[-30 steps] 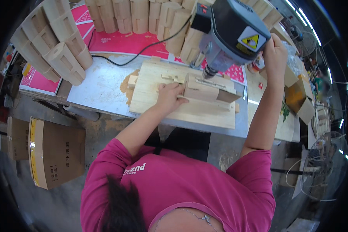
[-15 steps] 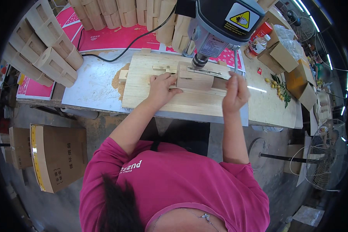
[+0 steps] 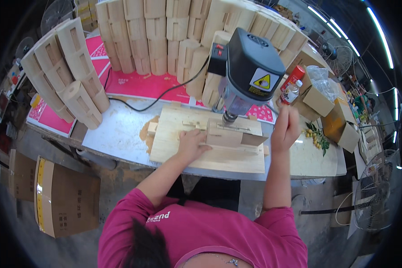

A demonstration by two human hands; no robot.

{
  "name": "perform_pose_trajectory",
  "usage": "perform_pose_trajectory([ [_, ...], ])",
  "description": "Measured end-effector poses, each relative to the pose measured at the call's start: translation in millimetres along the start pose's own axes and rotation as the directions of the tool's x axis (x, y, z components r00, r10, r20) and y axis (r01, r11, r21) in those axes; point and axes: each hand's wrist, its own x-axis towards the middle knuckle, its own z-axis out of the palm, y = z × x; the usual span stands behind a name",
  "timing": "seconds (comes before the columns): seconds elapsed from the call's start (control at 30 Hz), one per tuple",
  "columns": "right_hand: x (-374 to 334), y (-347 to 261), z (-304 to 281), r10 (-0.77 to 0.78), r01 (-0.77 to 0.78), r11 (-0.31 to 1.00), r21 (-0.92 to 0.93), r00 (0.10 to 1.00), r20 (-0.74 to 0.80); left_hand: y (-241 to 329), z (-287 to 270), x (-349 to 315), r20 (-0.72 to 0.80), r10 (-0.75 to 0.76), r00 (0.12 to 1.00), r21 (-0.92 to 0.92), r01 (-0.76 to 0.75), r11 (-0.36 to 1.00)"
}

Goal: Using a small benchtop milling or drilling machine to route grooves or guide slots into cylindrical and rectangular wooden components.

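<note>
A pale wooden block (image 3: 224, 137) with a slot in its top lies in a wooden jig board (image 3: 178, 154), under the chuck (image 3: 229, 118) of a benchtop drill press (image 3: 257, 60). My left hand (image 3: 193, 145) is at the block's left end, its thumb and fingertips against it and its palm over the board. Raised to the right of the drill press, my right hand (image 3: 285, 129) is closed around the end of the press's feed lever, mostly hidden by the fingers. From the block's right end a dark, angled face (image 3: 253, 140) shows.
Stacks of slotted wooden cylinders (image 3: 149, 40) stand along the back, with more at the left (image 3: 78, 100). A black cable (image 3: 156, 102) crosses the table. At the right are a red can (image 3: 295, 75), a bottle (image 3: 290, 93), open cartons (image 3: 339, 125) and a sprig of yellow fruit (image 3: 318, 138).
My view has tilted up, so the bench sits lower in the picture and more of the stacks shows. My right hand has risen and moved right relative to the block; my left hand stays at its end.
</note>
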Motion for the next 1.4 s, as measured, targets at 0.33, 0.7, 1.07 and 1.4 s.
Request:
perform_pose_trajectory([
  [0.33, 84.3, 41.8, 32.8, 0.243, -0.242, 0.97, -0.03, 0.948, 0.205, 1.8, -0.1, 7.9, 0.12, -0.121, 0.985, -0.153, 0.139, 0.978],
  [0.7, -77.8, 75.4, -29.1, 0.436, -0.451, 0.875, -0.178, 0.571, 0.696, -4.1, -14.9, 8.1, 0.183, -0.139, 0.973, -0.551, 0.218, 0.805],
  [1.07, -100.3, 60.0, -46.0, 0.339, -0.507, 0.861, -0.024, 0.54, 0.77, -19.5, -154.8, -40.3, 0.219, -0.111, 0.97, -0.519, 0.211, 0.828],
  [1.4, -108.8, 53.2, -34.7, 0.385, -0.574, 0.819, 0.015, 0.568, 0.727, -6.2, -132.2, -24.2, 0.402, -0.659, 0.636, -0.608, 0.723, 0.328],
])
